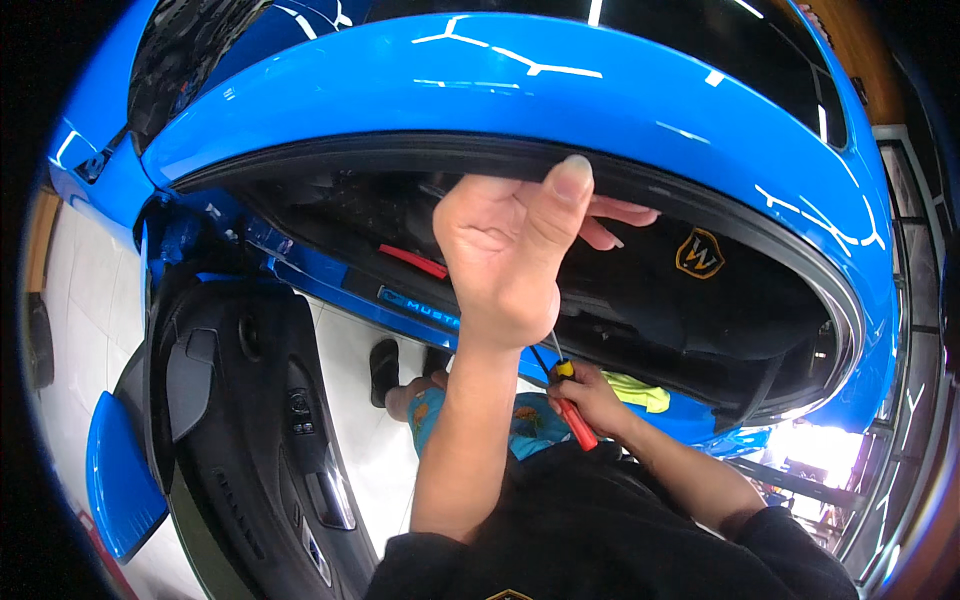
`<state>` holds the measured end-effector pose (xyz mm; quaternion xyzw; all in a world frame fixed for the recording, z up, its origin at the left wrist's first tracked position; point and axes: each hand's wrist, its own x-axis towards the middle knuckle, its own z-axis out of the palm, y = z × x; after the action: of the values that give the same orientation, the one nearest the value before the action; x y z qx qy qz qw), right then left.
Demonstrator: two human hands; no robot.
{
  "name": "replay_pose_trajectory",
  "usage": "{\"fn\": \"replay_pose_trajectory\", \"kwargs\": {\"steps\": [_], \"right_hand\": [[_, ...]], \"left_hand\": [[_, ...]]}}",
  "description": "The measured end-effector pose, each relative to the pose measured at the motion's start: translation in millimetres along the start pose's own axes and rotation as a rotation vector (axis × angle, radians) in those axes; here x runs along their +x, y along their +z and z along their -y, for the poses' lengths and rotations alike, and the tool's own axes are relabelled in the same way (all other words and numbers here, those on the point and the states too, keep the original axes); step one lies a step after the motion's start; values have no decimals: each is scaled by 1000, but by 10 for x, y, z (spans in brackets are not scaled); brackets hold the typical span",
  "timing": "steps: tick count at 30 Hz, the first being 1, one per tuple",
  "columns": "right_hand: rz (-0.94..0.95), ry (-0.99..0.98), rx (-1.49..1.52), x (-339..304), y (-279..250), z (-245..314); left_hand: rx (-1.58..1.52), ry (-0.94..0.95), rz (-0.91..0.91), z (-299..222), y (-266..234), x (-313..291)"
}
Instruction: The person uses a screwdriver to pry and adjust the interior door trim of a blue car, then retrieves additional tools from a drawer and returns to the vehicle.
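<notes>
My left hand (510, 250) is raised in front of the upper edge of a blue car's door opening. Its thumb overlaps the black door seal (400, 150), and its fingers stretch apart toward the dark interior. Whether it touches the seal I cannot tell. Lower down, at my waist, my right hand (595, 395) is closed round a screwdriver (577, 425) with a red and yellow handle. A thin metal shaft points up from it, and a second dark rod lies alongside; whether that is a separate tool is unclear.
The opened black door panel (270, 430) stands at my left, with a blue mirror (125, 475) beyond it. The blue roof (480, 75) curves across the top. A yellow-green cloth (637, 392) lies at the sill. Inside are a red strip (413, 261) and a badge (699, 253).
</notes>
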<state>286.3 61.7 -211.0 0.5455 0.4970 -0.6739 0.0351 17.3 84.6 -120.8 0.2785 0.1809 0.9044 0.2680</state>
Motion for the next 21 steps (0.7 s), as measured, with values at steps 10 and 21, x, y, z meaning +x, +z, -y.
{"fn": "replay_pose_trajectory", "kwargs": {"steps": [10,21], "right_hand": [[15,54,56,-52,165,32],[-8,-22,84,-103,129,-57]], "left_hand": [[14,-44,12,-40,4,-2],[-8,-67,14,-38,-23,-22]]}}
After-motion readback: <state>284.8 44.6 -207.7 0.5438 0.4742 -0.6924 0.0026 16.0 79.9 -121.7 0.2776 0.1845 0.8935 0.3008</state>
